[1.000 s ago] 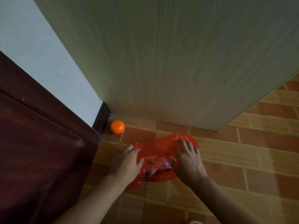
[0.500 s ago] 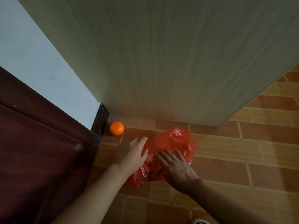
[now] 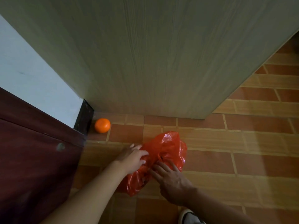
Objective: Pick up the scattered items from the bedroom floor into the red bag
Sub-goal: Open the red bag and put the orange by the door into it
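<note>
Low in the frame, the left hand (image 3: 132,160) gripped the red bag (image 3: 163,157) on the floor (image 3: 226,159), fingers curled into the plastic; the right hand (image 3: 171,180) lay on it, fingers spread. The orange (image 3: 102,125) sat apart at centre left.

The bag (image 3: 165,156) lies crumpled on the floor (image 3: 226,159), in front of the door (image 3: 153,54). Left of the bag and farther back, an orange (image 3: 102,125) sits on the floor, just beside the door's bottom corner. The left hand (image 3: 132,159) rests on the bag's left side, the right hand (image 3: 173,180) on its near side. A shoe (image 3: 189,217) stands nearer than the bag, to its right
</note>
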{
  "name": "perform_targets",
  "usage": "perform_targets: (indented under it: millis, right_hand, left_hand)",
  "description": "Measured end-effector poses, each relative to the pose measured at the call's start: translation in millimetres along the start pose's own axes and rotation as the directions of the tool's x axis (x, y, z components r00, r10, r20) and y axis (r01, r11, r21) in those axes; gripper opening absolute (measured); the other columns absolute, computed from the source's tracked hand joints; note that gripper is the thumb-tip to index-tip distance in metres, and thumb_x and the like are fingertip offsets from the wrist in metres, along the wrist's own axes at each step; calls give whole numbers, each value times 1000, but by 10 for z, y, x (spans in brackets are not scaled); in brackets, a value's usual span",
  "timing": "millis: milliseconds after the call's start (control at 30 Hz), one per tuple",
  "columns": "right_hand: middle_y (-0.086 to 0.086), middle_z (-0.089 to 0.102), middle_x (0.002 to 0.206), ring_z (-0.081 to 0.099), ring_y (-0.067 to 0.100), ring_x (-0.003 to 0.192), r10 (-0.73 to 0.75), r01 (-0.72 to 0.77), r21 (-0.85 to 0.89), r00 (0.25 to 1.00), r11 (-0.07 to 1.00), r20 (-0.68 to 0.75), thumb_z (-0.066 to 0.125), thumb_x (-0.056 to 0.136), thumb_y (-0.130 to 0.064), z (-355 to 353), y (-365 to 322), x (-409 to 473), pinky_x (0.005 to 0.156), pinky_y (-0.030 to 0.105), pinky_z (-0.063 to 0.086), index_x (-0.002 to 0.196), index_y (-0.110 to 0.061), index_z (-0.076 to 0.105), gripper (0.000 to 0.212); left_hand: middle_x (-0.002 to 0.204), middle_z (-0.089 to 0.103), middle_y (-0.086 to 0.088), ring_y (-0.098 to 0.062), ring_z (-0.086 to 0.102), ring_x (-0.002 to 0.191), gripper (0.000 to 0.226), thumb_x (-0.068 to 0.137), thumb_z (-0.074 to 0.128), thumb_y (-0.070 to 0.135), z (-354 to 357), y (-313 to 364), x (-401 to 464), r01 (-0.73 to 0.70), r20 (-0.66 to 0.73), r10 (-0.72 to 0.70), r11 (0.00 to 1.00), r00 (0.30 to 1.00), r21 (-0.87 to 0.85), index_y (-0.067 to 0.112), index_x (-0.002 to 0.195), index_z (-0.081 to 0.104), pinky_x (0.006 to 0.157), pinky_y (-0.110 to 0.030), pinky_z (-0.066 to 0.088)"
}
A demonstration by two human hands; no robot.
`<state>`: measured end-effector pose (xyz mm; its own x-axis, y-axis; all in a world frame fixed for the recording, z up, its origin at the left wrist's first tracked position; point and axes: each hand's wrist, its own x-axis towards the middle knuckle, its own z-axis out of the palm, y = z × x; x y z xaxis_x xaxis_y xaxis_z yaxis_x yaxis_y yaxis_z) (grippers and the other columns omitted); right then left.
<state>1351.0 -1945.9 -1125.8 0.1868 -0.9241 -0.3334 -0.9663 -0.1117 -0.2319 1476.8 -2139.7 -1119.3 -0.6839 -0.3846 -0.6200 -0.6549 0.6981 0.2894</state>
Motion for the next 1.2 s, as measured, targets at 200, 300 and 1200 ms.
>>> perform_targets:
  millis: [200, 300, 1200]
  right_hand:
    - [7, 38, 158, 29, 30, 150, 11, -9, -26, 998, 1000, 56, 59, 85, -34, 18, -2, 4, 122, 58, 9, 155, -23, 32, 76]
    - [3, 47, 150, 40, 27, 144, 37, -38, 13, 995, 999, 97, 59, 81, -35, 45, 9, -29, 120, 58, 28, 152, -25, 36, 75]
    - [7, -25, 166, -26, 30, 152, 145, -130, -131, 983, 983, 114, 30, 103, -62, -364, 657, 439, 124, 60, -10, 160, -22, -16, 83]
  left_hand:
    - [155, 43, 2, -31, 24, 153, 45, 102, 59, 24, 97, 89, -7, -98, -23, 104, 978, 994, 186, 25, 146, 52, 121, -52, 28]
    - [155, 41, -1, -32, 26, 151, 47, 100, 57, 10, 49, 34, -19, -51, -128, 79, 976, 989, 212, 20, 146, 51, 120, -51, 30]
    - [173, -1, -5, -33, 3, 158, 99, 95, 60, 56, 67, 26, -152, 81, -79, -66, 975, 995, 207, 14, 164, 4, 125, -60, 12]
